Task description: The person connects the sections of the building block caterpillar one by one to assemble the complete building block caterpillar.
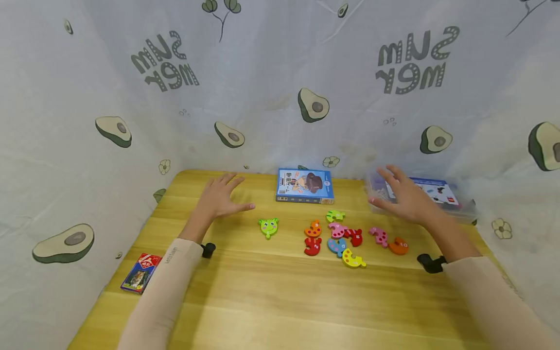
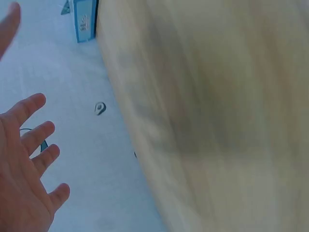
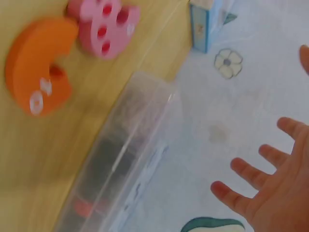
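Observation:
My left hand (image 1: pixel 218 198) is raised over the table's left part, fingers spread, holding nothing. Just right of its thumb lies a green smiling animal-head piece (image 1: pixel 269 226). My right hand (image 1: pixel 404 197), also spread and holding nothing, overlaps a clear plastic box (image 1: pixel 465 206) in the head view. Between the hands lie several curved, numbered wooden pieces, among them a red one (image 1: pixel 312 246), a blue one (image 1: pixel 337 246), a yellow one (image 1: pixel 352 258) and a striped green one (image 1: pixel 335 216). Nearest my right hand are a spotted pink piece (image 1: pixel 379 236) and an orange piece (image 3: pixel 19 63).
A blue game box (image 1: pixel 305 186) lies at the table's back edge, against a hanging cloth (image 1: pixel 271 97) printed with avocados. To the left of my left forearm lies a small red and blue card box (image 1: pixel 141 273). The wooden table (image 1: pixel 280 311) stretches toward me.

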A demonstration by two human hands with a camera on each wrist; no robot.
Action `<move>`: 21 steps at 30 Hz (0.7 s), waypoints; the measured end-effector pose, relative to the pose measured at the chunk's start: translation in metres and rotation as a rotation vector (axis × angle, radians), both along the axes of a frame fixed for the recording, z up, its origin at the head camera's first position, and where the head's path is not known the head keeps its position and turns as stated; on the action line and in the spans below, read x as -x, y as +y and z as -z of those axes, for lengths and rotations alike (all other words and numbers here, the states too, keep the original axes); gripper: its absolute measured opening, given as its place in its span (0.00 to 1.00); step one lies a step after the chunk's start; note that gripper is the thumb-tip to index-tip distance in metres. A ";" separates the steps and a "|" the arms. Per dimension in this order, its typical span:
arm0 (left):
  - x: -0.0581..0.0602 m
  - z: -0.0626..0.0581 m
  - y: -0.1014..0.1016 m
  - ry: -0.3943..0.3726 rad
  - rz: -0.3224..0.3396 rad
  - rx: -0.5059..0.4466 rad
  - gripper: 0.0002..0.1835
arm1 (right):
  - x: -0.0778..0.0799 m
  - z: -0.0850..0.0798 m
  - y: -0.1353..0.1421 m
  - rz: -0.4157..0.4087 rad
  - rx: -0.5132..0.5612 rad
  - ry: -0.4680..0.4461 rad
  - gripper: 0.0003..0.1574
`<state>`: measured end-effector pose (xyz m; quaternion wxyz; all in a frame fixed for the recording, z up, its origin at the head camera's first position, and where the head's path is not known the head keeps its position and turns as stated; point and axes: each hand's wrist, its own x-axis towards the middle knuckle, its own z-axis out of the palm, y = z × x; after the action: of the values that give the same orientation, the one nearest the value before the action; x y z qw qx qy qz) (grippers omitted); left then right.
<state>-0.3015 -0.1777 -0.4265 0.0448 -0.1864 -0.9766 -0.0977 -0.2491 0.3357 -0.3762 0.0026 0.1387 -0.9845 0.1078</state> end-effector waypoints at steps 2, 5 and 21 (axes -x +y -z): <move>-0.006 0.005 0.003 0.002 0.019 -0.027 0.52 | -0.007 0.006 -0.006 0.001 0.025 -0.002 0.60; -0.016 0.010 0.009 -0.003 0.051 -0.064 0.47 | -0.019 0.016 -0.018 -0.003 0.060 -0.028 0.59; -0.049 0.041 0.044 -0.180 0.153 -0.246 0.32 | -0.056 0.068 -0.079 -0.068 0.270 -0.010 0.43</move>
<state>-0.2526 -0.1335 -0.4674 -0.0278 -0.2436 -0.9404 -0.2359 -0.1933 0.2566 -0.4440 0.0127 0.1697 -0.9558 0.2399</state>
